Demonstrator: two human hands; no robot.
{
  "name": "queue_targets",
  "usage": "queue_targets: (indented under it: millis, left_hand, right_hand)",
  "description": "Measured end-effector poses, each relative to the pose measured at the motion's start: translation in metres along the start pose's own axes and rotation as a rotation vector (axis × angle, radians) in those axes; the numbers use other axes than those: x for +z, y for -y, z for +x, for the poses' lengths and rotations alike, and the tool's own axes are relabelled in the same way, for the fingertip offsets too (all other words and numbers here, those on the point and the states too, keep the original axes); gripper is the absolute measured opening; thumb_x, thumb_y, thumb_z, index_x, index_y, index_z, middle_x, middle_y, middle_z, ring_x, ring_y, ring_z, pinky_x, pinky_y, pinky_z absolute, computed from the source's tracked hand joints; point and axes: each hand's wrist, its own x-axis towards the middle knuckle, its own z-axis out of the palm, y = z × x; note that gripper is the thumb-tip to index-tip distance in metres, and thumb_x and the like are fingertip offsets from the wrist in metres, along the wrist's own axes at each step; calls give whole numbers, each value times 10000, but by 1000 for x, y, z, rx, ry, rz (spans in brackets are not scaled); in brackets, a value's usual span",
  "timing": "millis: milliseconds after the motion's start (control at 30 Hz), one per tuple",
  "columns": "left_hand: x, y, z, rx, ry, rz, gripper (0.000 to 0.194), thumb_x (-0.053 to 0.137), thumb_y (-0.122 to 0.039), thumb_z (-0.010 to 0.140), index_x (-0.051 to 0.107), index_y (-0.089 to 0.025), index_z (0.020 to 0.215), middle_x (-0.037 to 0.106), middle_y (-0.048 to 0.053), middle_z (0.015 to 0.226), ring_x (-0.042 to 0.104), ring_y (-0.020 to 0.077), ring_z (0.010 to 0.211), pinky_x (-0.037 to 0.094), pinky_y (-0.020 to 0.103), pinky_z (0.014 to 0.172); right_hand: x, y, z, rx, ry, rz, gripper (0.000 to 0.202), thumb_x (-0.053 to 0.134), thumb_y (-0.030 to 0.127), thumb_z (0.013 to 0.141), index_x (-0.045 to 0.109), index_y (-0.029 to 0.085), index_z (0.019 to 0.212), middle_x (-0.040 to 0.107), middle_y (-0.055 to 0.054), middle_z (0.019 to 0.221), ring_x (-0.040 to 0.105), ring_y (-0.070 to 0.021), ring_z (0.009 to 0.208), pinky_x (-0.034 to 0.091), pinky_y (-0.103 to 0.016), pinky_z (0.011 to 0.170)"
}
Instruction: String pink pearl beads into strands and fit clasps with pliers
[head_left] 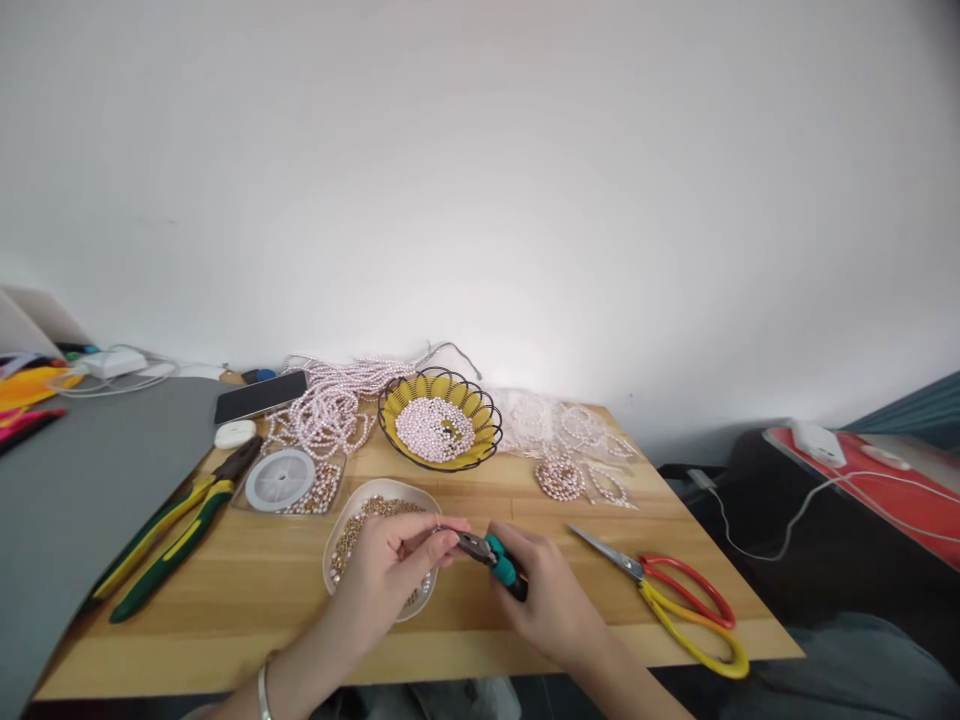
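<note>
My right hand (541, 590) is wrapped round small teal-and-black pliers (501, 562), their jaws pointing left. The jaw tips meet the fingertips of my left hand (394, 555), whose thumb and index finger are pinched together. Whatever those fingers hold is too small to make out. Both hands are in the air near the table's front edge. Under my left hand stands a white dish (330, 545) of gold-coloured and pale beads, partly hidden by the hand. Behind the hands is a yellow basket (480, 408) with a black wire rim, holding pink beads (431, 428).
Large green-and-yellow pliers (180, 540) lie at left, scissors (645, 570) at right. A clear box (330, 490) holds a spool (280, 480) and beads. Bead strands (322, 415), a phone (261, 396) and bead bracelets (560, 480) lie towards the wall (525, 200).
</note>
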Motion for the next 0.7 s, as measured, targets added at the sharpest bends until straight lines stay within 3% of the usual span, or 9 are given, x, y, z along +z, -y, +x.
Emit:
queue_targets:
  millis: [167,367,533,700]
  left_hand:
    - [-8,1,-2,-8,66,107,277,716,-416,866,813,-215,1030,808,102,975,763,241,829,621,299,770]
    - [-9,-4,2,-190,-1,-200,468,754,-582,786,815,-156,972,801,140,1000,765,238,879,622,299,813]
    - [-8,-6,2,-186,-41,-318,376,842,-474,739,803,-135,898,796,127,1017,754,222,947,612,239,794]
    - [-6,-10,0,-178,-141,-446,399,888,-471,676,771,-127,842,802,138,996,763,248,955,621,274,789]
  right_hand:
    - [-5,5,-6,23,28,0,197,459,109,731,328,257,734,534,27,676,526,-174,617,318,-244,567]
    - [-5,10,-6,82,14,-17,195,464,107,738,338,256,734,561,14,687,541,-192,630,297,-259,570]
    - [-4,14,-7,86,5,-9,177,479,131,774,358,255,736,572,16,692,544,-187,621,314,-262,564]
    - [-6,9,-12,49,-23,16,84,477,185,860,450,248,811,593,27,704,585,-172,633,410,-245,577]
